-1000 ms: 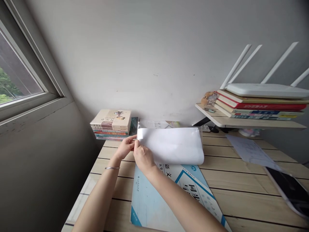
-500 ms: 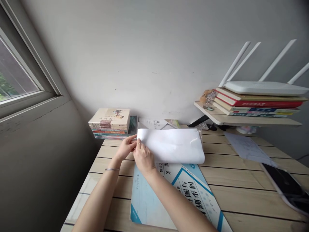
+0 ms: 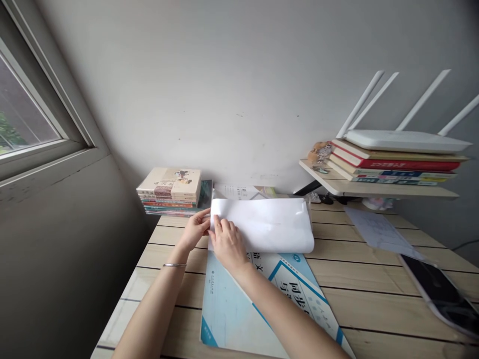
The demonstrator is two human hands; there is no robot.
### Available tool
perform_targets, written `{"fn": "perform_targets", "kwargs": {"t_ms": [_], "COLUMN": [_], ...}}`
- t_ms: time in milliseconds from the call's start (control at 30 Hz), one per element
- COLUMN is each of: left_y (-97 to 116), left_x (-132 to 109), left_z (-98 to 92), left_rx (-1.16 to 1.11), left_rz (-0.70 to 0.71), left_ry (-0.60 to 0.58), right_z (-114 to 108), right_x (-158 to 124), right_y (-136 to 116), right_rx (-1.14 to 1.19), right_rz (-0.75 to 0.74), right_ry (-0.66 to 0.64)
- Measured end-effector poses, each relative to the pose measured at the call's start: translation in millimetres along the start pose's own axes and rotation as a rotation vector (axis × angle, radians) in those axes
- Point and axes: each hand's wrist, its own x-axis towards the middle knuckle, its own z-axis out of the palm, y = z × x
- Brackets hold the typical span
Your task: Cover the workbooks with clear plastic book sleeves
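Since half a second ago the right hand (image 3: 227, 241) has flattened: its fingers, then pinched at the sheet's left corner, now lie spread on top of the folded white sheet (image 3: 269, 225), pressing its near-left part down. The sheet's left edge has sunk with it and sits lower over the workbook. The left hand (image 3: 195, 230) has barely shifted.

The folded white sheet lies across the far end of the blue workbook (image 3: 262, 304), its long axis running from 9 to 3 o'clock, rounded fold bulging at the 3 o'clock end. Both hands work its 9 o'clock end. The left hand comes in from 8 o'clock, thumb and fingertips closed on the sheet's left edge. The right hand is on the sheet itself, fingers apart and pointing toward 11 o'clock, palm over the near edge where sheet meets workbook; it grips nothing. The rest of the sheet stretches away from the right hand toward 3 o'clock.

The workbook lies on the slatted wooden desk (image 3: 374, 279), its long axis from 11 to 5 o'clock. A stack of books (image 3: 170, 192) stands at 10 o'clock from the left hand, well apart from the sheet.
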Motion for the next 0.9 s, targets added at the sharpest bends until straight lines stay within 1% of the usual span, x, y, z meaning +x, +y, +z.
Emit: {"fn": "perform_targets", "kwargs": {"t_ms": [133,200,300,500,600,700,767,900], "left_y": [-1.7,-3.2,-5.9,-7.4,-5.0,-4.6,-6.4,-9.7], "left_x": [-2.9,-3.1,-2.7,-2.8,-3.6,-3.4,-2.6,-2.5], "left_z": [1.6,0.9,-0.9,-0.9,0.4,0.5,0.4,1.5], "left_rx": [-0.03,-0.03,-0.026,-0.046,-0.041,-0.021,-0.003,0.028], "left_rz": [-0.006,-0.014,-0.007,0.013,0.019,0.031,0.035,0.048], "left_ry": [0.02,0.019,0.028,0.062,0.065,0.052,0.048,0.039], "right_z": [10.4,16.7,19.7,17.0,19.7,21.0,20.8,20.9], "right_x": [-10.7,-11.4,-2.9,30.5,42.2,48.1,50.5,56.8], "right_y": [15.2,22.6,32.0,46.0,50.4,50.9,49.1,45.3], "right_rx": [0.013,-0.002,-0.017,0.024,0.08,0.156,0.213,0.332], "right_rz": [-0.048,-0.074,-0.087,-0.12,-0.09,-0.04,0.005,0.092], "right_ry": [0.122,0.145,0.13,0.079,0.075,0.103,0.153,0.297]}}
